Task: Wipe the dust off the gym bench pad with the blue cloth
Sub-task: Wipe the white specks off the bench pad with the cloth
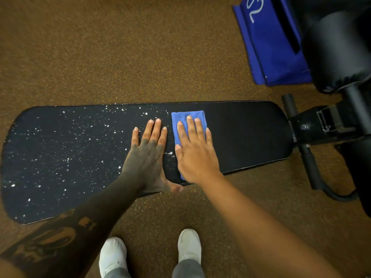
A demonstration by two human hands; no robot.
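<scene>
Bench pad [251,133]: black, lying across the view; left portion speckled with white dust [66,149], right portion clean.
Left hand [147,157]: flat, fingers extended, palm down on the pad, gripping nothing.
Blue cloth [188,119]: folded, on the pad just right of the left hand.
Right hand [195,153]: flat, fingers spread, pressing the cloth down.
Frame [321,125]: black, at the pad's right end.

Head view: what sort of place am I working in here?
Most likely a gym or home workout room. A long black padded bench pad on a metal frame with foam rollers, speckled rubber-style flooring, and a blue bag on the floor.
</scene>
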